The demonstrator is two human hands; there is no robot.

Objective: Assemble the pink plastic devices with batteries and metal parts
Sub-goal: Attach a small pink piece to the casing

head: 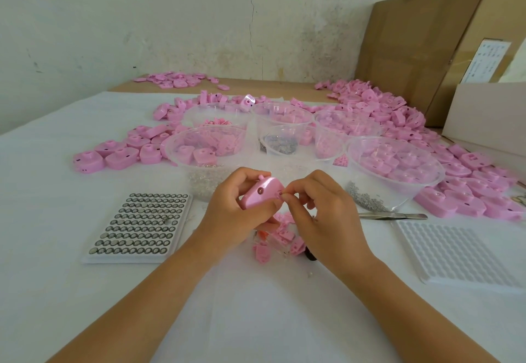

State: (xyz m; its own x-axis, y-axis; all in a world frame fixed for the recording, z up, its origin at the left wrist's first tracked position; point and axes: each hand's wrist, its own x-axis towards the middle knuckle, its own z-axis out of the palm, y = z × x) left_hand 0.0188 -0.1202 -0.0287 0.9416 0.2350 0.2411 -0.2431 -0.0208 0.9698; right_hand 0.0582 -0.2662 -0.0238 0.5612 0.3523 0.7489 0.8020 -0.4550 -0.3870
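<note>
The left hand (232,214) curls round a pink case (260,195) above the near middle of the table (256,305). The right hand (324,214) pinches a small part (280,192), too tiny to identify, at the case's right edge. If that pinch slips, the part would likely vanish among the loose pink bits (284,237) below; pushed in crooked, it could jam.

You sit in what looks like a small hand-assembly workshop. A table (256,320) under white sheeting carries heaps of identical pink plastic housings (384,106), clear plastic bowls (427,186) of sorted parts, a tray of button cells (142,224) and tweezers (392,216). Cardboard cartons (427,49) stand against a cracked, stained plaster wall (170,20).
</note>
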